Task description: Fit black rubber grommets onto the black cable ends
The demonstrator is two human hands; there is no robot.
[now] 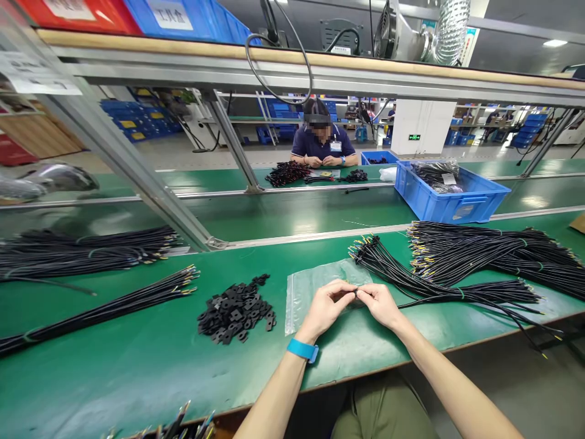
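Pads (236, 310) lying loose | bag (296, 299) lying flat | left hand (328, 305) pinching an apparent cable end (356, 293) over the bag | probably handling light, springy, wanting fingertips close behind its tip | right hand (380, 303) pinching it too | bundle (414, 277) lying beside

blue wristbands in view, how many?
2. One blue wristband sits just behind the person's left hand; the second blue wristband is on the co-worker facing them. Others may be hidden on people farther back, too small to tell.
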